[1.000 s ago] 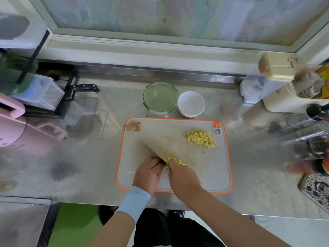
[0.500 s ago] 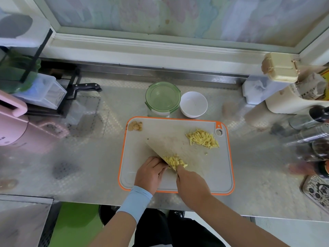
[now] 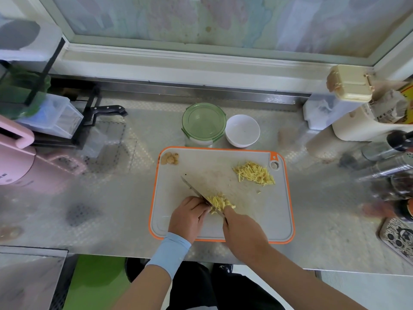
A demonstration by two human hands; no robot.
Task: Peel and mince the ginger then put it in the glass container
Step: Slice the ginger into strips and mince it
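At the cutting board's [image 3: 257, 215] front edge the right hand [image 3: 243, 231] grips the knife [image 3: 194, 188], handle hidden, left hand [image 3: 187, 215] curled against the blade, can't tell if it's holding ginger [image 3: 220, 201].

Countertop [image 3: 111, 198]: stainless steel w/ embossed dot pattern, semi-gloss, blurry reflections. Cutting board [image 3: 257, 215]: grey plastic, matt, faintly scuffed; orange rim looks rubbery. Knife [image 3: 193, 189]: bare metal blade, shiny. Ginger [image 3: 253, 174]: pale yellow strips, fibrous, moist-looking. Glass container [image 3: 203, 124]: clear glass body, translucent green plastic lid, smooth & glossy. Bowl [image 3: 242, 130]: white, smooth, glossy, prob. ceramic. Wristband [image 3: 172, 248]: light blue cloth, matt. Pink appliance [image 3: 15, 166]: smooth plastic, satin sheen. Second knife [image 3: 109, 109]: black handle, glossy. Window frame [image 3: 178, 61]: off-white paint, matt. Cream box [image 3: 349, 83]: smooth plastic.
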